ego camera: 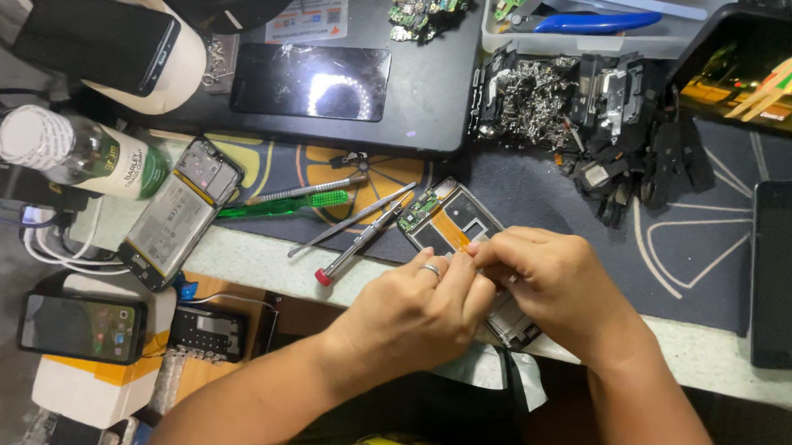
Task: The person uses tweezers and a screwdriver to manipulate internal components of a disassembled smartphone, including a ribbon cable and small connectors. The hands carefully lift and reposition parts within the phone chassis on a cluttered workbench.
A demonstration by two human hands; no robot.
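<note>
Watching the head view from my station, I saw both hands meet over the opened smartphone chassis with the orange flex strip and green circuit board [451, 223], which lay tilted at the near edge of the dark patterned work mat [702, 251], its lower end hidden beneath the fingers. The left hand [415, 311], a ring on one finger, had thumb and fingers pressed together, pinching something small at the frame's side; what it was I could not tell. The right hand [552, 281] curled over the chassis with its fingertips closed against the same spot, touching those of the left. Just to the left of the chassis lay a red-tipped precision screwdriver [357, 243] and slim metal tweezers [352, 221], side by side and slanting toward the near edge. Further left rested a green-handled brush [283, 203], and beyond it a second opened phone showing its grey battery [179, 210], overhanging the mat's left edge. A heap of black and silver salvaged phone parts [584, 111] sat toward the far edge, with a dark glossy phone lying face up [311, 81] to its left.
</note>
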